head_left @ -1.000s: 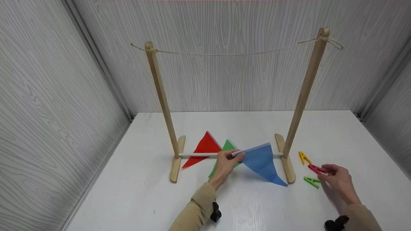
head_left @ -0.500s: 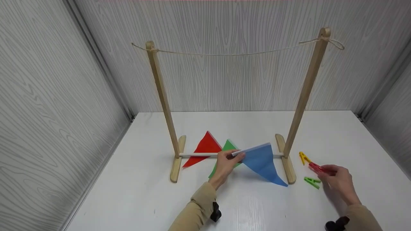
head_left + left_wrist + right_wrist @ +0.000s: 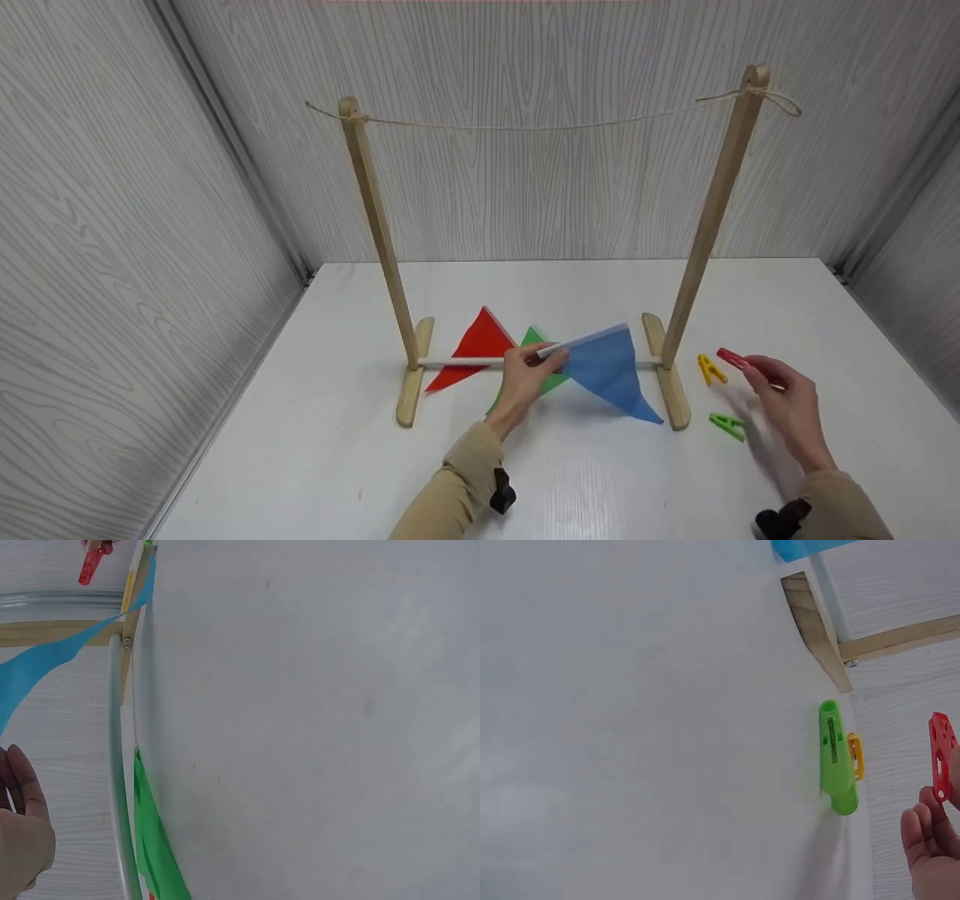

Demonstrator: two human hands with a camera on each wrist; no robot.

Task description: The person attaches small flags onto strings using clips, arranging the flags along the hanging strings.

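A blue triangular flag (image 3: pixel 606 369) is pinched at the left end of its white-edged top by my left hand (image 3: pixel 524 379); its tip hangs to the lower right, near the stand's right foot. My right hand (image 3: pixel 789 405) pinches a red clothespin (image 3: pixel 732 358) above the table, right of the stand. The right wrist view shows that red clothespin (image 3: pixel 941 754) held by the fingers. On the table by this hand lie a yellow clothespin (image 3: pixel 711 370) and a green clothespin (image 3: pixel 727 427). In the left wrist view, the blue flag (image 3: pixel 45 664) hangs beyond the left hand (image 3: pixel 24 844).
A wooden stand has a left post (image 3: pixel 379 240), a right post (image 3: pixel 716 202) and a white crossbar (image 3: pixel 465 362). A string (image 3: pixel 540 128) joins the post tops. A red flag (image 3: pixel 484 337) and a green flag (image 3: pixel 535 340) lie at the crossbar, the green partly behind the left hand.
My right hand has lifted the red clothespin off the table, away from the yellow and green ones. My left hand has moved slightly up with the blue flag.
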